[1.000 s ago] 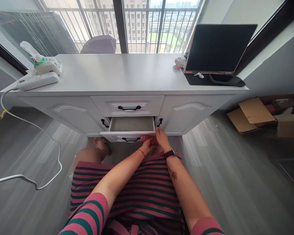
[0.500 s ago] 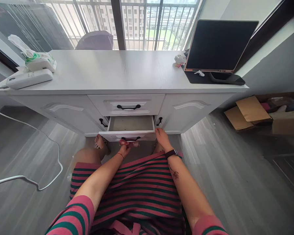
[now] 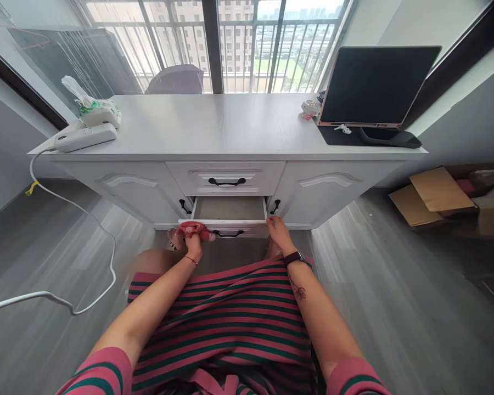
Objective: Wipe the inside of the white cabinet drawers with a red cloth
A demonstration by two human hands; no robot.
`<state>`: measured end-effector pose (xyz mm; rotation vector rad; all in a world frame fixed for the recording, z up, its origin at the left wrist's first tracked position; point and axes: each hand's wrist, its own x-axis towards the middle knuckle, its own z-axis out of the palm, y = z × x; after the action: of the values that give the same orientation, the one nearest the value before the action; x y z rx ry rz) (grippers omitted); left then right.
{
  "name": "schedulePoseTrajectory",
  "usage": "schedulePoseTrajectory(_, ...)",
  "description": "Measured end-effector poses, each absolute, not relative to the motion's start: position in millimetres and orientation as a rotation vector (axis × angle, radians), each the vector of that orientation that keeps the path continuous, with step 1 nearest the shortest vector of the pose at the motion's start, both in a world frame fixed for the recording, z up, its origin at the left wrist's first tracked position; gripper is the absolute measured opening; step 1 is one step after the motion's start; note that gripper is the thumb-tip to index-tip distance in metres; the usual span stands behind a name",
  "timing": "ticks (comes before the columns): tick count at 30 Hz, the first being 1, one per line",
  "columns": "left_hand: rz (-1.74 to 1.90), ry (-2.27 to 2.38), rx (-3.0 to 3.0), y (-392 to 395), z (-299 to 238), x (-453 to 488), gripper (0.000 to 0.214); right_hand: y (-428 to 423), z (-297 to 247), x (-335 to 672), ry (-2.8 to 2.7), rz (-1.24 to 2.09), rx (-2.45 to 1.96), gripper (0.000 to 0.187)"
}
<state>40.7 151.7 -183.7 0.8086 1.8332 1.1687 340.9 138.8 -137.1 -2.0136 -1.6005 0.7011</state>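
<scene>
A white cabinet (image 3: pixel 230 131) stands in front of me with its lower middle drawer (image 3: pixel 229 209) pulled out; the drawer looks bare inside. My left hand (image 3: pixel 194 241) is closed on a pink cloth (image 3: pixel 195 230) pressed against the left end of the drawer front. My right hand (image 3: pixel 276 229) rests on the drawer's right front corner, fingers curled over the edge. The upper drawer (image 3: pixel 226 178) with a black handle is closed. I sit low in a striped dress, knees toward the cabinet.
On the cabinet top sit a tissue pack (image 3: pixel 94 107) and a white power strip (image 3: pixel 85 137) at the left, its cable (image 3: pixel 66 203) trailing over the floor. A dark screen (image 3: pixel 376 85) stands at the right. Cardboard boxes (image 3: pixel 436 195) lie on the floor at right.
My left hand has slid the pink cloth leftward along the drawer front, from its right end to its left end. My right hand has stayed at the right corner.
</scene>
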Motion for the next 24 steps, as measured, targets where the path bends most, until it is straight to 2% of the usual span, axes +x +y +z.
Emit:
schedulePoseTrajectory(6,1.296,1.546,0.612,142.3,-171.8,108.4,0.026,138.0,-134.7,339.7,-1.599,0.718,-2.024,0.033)
schedulePoseTrajectory(13,1.262,1.319,0.421,137.5,-169.6,180.4,0.026,135.9,-130.7,339.1,-1.571,0.717,-1.991,0.032)
schedulePoseTrajectory(17,1.296,1.281,0.341,140.7,-166.3,166.3,0.024,136.3,-132.6,339.5,-1.559,0.722,-1.990,0.032)
schedulePoseTrajectory(24,1.436,1.305,0.211,148.4,-153.7,81.0,0.020,139.8,-140.7,337.6,-1.541,0.663,-1.986,0.030)
